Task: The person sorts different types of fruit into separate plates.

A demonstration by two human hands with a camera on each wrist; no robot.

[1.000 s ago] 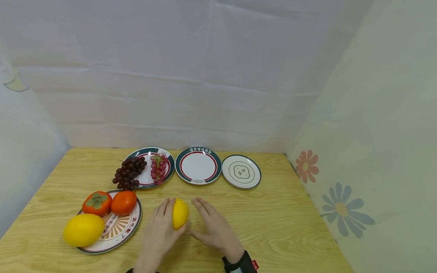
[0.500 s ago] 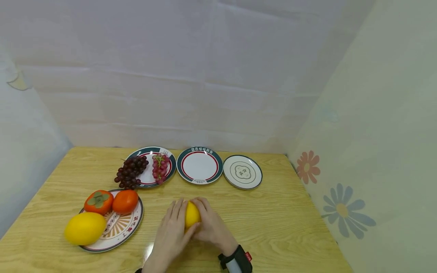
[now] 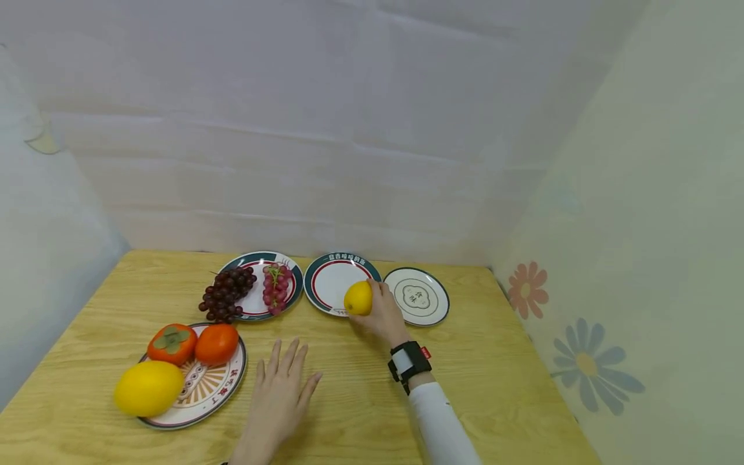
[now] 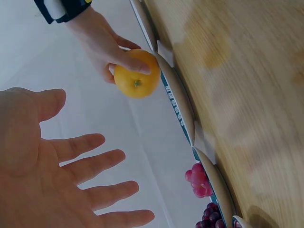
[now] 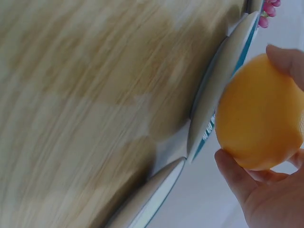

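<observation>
My right hand [image 3: 385,316] grips a yellow lemon [image 3: 357,298] and holds it over the near rim of the middle plate [image 3: 325,284], which has a dark green border. In the right wrist view, fingers and thumb wrap the lemon [image 5: 259,114] from both sides. A small green stem spot shows on the lemon [image 4: 137,76] in the left wrist view. My left hand [image 3: 280,391] is held over the near part of the table with fingers spread, holding nothing. Its palm and straight fingers fill the lower left of its own wrist view.
A left back plate [image 3: 251,303] bears dark grapes [image 3: 225,294] and pink grapes [image 3: 276,287]. A small white plate [image 3: 433,303] stands right. Nearer left, a patterned plate [image 3: 217,394] bears two persimmons [image 3: 172,344] and a large yellow oval fruit [image 3: 148,389]. White cloth [image 3: 349,129] hangs behind.
The lemon passed from my left hand to my right hand. The right hand has carried it forward and right to the middle plate. My left hand has let go and drawn back left.
</observation>
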